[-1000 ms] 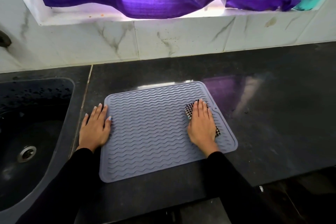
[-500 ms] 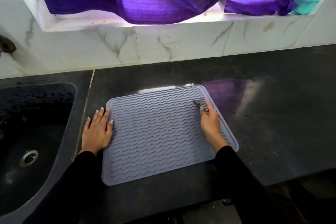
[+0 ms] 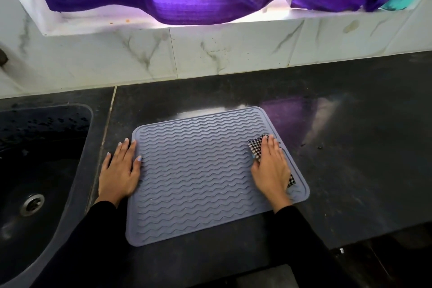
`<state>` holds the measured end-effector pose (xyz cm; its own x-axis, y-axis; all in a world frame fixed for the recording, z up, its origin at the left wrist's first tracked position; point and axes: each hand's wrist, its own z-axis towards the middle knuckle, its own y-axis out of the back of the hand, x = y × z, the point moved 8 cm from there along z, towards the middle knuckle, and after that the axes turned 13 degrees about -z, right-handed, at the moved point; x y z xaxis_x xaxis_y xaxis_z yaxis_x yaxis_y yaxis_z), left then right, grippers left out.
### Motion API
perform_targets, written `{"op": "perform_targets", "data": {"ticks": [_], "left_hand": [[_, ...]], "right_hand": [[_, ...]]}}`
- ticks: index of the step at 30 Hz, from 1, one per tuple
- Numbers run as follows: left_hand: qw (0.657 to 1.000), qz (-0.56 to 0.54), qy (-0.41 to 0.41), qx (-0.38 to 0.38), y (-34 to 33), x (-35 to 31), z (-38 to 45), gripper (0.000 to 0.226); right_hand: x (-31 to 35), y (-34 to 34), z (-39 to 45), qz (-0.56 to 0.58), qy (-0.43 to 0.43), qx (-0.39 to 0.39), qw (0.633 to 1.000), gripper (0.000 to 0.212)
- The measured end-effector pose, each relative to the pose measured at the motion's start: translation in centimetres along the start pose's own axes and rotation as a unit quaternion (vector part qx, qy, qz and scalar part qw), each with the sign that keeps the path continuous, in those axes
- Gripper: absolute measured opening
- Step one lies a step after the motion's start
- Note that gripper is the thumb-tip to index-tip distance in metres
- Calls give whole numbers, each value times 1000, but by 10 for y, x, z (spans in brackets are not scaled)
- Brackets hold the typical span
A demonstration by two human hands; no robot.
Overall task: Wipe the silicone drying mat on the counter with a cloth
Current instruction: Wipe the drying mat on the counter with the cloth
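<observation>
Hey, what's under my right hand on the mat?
A black-and-white checked cloth lies under the right hand, pressed flat on the mat. Its corners show; its middle is covered.

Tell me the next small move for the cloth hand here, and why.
Probably sweep the right hand leftward across the mat, pressing the cloth flat. The cloth sits at the mat's right edge, so the ridged middle and left lie ahead of it. The left hand lies flat at the mat's left edge, seemingly steadying it.
</observation>
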<state>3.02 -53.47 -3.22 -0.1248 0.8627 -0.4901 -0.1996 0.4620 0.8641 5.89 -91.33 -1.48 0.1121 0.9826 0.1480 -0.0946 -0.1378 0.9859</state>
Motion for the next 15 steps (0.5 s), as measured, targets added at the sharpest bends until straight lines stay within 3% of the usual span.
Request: {"op": "perform_targets", "data": {"ticks": [3,8,10,13,14,15], "left_hand": [[1000,1,-1,-2,0,0,0,69],[1000,-2,2,2,1,-1,-1,68],[1000,-3,4,3,2,-1,-2,68],[1000,-5,3,6,2,-3,-2,68],[1000,-5,4,8,2,-3,-2,68],[1000,-3,6,10,2,-3,-1,68]], "right_hand": [[0,4,3,20,10,8,1000,67],[-13,15,5,173,-46,36,983,53],[-27,14,18,354,-102,58,928,43],[-54,9,38,598,-229,104,761,35],[-59,11,46,615,-240,99,745,35],[-57,18,53,599,-235,85,761,35]]}}
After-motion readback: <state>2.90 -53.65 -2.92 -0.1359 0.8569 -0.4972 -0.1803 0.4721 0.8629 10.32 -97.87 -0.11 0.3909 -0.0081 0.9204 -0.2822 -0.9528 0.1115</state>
